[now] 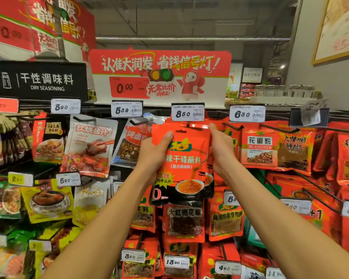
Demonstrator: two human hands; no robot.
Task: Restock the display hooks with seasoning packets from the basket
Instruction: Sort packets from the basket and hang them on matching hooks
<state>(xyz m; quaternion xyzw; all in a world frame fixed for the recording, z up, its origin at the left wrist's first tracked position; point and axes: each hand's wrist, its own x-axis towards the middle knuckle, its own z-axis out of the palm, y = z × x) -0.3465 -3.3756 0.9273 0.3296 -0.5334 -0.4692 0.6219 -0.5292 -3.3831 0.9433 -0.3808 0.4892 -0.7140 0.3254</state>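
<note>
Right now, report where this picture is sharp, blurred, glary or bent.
Head view: sharp on the held red packets and both hands, left hand, right hand; glare streaks the packets' top edge; edges smear, especially the lower-left packets; wide-angle lens bows the price tag row.

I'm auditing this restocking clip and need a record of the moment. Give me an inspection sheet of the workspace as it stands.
Surface: nothing seen; the display rack is hooks, no flat top.
Job's things: stack of red seasoning packets raised under the 8.50 price tag; basket not in view.
Clutter: other hanging packets crowd every side.
Grippers: left hand grips the stack's left edge; right hand pinches its top right.
Cables: nothing seen.
Surroundings: red promotional sign above; black DRY SEASONING sign at left.
</note>
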